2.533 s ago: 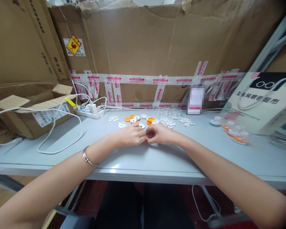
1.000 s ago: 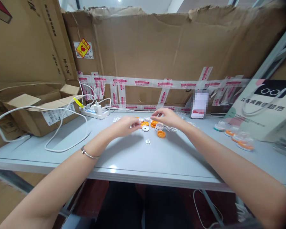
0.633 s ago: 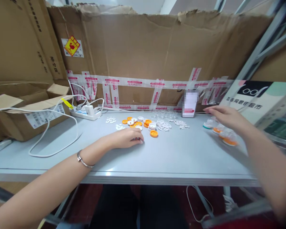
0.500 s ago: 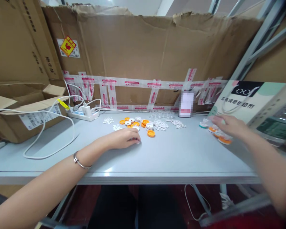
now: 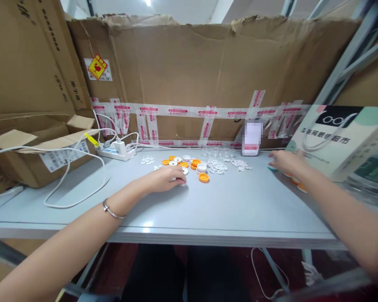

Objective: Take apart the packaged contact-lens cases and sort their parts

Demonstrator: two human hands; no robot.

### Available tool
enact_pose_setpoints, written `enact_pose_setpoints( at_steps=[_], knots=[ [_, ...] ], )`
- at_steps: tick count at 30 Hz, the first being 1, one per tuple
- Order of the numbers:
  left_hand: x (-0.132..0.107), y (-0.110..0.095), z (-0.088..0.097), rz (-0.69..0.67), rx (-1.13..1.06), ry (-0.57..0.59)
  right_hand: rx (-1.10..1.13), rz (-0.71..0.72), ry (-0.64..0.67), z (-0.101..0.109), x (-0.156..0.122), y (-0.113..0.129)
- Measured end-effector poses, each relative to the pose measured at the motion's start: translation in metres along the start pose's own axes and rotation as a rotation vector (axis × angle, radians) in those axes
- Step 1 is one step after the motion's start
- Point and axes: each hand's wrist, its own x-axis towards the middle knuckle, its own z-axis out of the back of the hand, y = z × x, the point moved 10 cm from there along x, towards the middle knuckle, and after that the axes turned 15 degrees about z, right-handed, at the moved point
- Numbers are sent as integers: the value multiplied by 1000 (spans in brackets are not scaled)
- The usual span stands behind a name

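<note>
My left hand [image 5: 168, 179] rests on the table with its fingers pinched together. A small whitish piece shows under the fingertips, too little of it to name. Just behind it lies a loose group of orange and white round plastic discs, one orange disc [image 5: 203, 178] nearest the front. At the right, my right hand [image 5: 287, 161] is bent down over a row of round pieces, its fingers closed. A teal-rimmed piece [image 5: 272, 168] sits right under its fingertips, and an orange-and-white piece [image 5: 301, 188] shows below the palm. What the right fingers grip is hidden.
Small white parts [image 5: 216, 166] and clear round caps [image 5: 222, 151] lie at the back. A phone [image 5: 251, 140] leans against a large cardboard box [image 5: 176, 63]. Left are a power strip [image 5: 118, 155], a looping white cable and an open carton [image 5: 38, 167]; right, a paper bag [image 5: 330, 142].
My right hand has moved left and back, lowering over the teal-rimmed piece and covering more of the row. My left hand stays pinched at nearly the same place. The view has shifted slightly.
</note>
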Motion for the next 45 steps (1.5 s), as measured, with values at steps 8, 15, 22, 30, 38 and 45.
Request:
enact_pose_setpoints(
  at_steps=[8, 15, 22, 30, 38, 45],
  knots=[
    [-18, 132, 79, 527, 233, -374, 251, 409, 83, 19, -32, 113],
    [-27, 188, 65, 713, 259, -272, 621, 807, 144, 65, -95, 237],
    [-40, 217, 68, 856, 243, -293, 610, 979, 191, 55, -105, 295],
    [-37, 221, 61, 872, 160, -292, 720, 900, 78, 44, -85, 290],
    [-20, 116, 77, 623, 10, -517, 786, 795, 48, 32, -75, 279],
    [11, -10, 6, 261, -316, -148, 1036, 619, -66, 39, -67, 264]
  ],
)
